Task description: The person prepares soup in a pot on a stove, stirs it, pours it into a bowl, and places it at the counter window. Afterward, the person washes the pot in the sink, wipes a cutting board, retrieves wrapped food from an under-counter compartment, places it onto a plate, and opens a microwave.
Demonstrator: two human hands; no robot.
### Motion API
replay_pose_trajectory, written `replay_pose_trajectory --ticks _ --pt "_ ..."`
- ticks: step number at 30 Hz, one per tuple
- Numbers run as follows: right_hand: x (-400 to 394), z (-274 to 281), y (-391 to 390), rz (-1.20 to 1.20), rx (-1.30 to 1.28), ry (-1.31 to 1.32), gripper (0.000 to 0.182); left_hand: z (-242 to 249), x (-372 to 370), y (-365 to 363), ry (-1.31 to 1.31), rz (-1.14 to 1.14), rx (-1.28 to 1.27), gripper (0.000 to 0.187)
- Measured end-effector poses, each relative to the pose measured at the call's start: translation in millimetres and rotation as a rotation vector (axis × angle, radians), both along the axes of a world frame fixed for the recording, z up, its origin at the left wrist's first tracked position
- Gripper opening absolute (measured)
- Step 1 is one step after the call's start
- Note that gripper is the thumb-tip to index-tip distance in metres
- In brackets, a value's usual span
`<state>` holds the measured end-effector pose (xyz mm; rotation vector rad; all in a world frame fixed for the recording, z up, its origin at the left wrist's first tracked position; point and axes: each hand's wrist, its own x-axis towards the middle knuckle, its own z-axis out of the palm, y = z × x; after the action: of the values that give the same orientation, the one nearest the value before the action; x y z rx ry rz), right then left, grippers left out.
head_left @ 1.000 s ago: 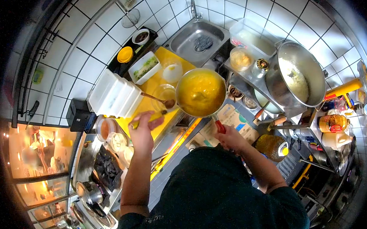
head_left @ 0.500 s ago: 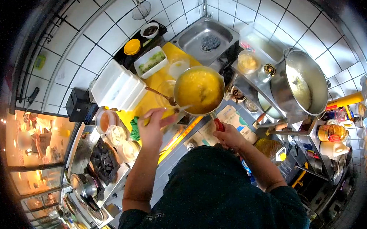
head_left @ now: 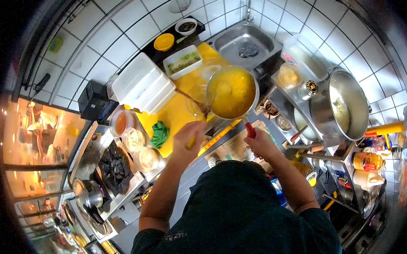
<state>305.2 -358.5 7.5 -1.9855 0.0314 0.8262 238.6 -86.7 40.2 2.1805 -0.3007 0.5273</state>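
My right hand [head_left: 260, 144] grips the red handle [head_left: 250, 129] of a steel saucepan [head_left: 232, 93] filled with thick yellow liquid, held tilted over the yellow cutting board [head_left: 176, 119]. My left hand [head_left: 189, 136] is closed on a thin utensil [head_left: 203, 117] whose tip reaches the pan's near rim. A glass bowl [head_left: 194, 99] with a brown spoon resting in it stands on the board just left of the pan. A crumpled green cloth [head_left: 159, 133] lies on the board beside my left hand.
White lidded boxes [head_left: 142, 85] sit left of the board, with round sauce tubs [head_left: 134, 140] below them. A steel sink [head_left: 245, 45] is at the back. A large pot [head_left: 345, 103] and an oil bottle [head_left: 368, 160] stand right. A black grill [head_left: 115, 168] lies lower left.
My left hand picked up the utensil and brought it right to the pan's rim. The pan tilted more steeply over the board. The view shifted, uncovering the green cloth.
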Motion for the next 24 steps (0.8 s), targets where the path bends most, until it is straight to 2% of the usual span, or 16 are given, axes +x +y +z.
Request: replay_pose_trajectory --ticks 3,4,8,11,14,18,24 --pt "10 -1 13 0.056 -0.044 -0.223 0.026 -26 -6 -12 -0.045 -0.043 0.273 0.030" --pt "14 -2 19 0.085 -0.145 -0.292 0.028 -30 -9 -16 -0.033 -0.042 0.276 0.032" --pt "26 -3 36 0.118 -0.207 -0.352 0.029 -36 -19 -25 -0.036 -0.036 0.246 0.036" --pt "29 -11 45 0.142 -0.260 -0.560 0.025 -39 -28 -20 -0.052 -0.052 0.213 0.037" --pt "31 -7 56 0.127 -0.265 -0.530 0.023 -45 -32 -10 -0.075 -0.066 0.213 0.038" --pt "31 -14 64 0.139 -0.287 -0.593 0.024 -57 -31 2 -0.121 -0.027 0.310 0.041" --pt "31 -19 74 0.172 -0.344 -0.732 0.023 -76 -4 18 -0.157 0.052 0.292 0.043"
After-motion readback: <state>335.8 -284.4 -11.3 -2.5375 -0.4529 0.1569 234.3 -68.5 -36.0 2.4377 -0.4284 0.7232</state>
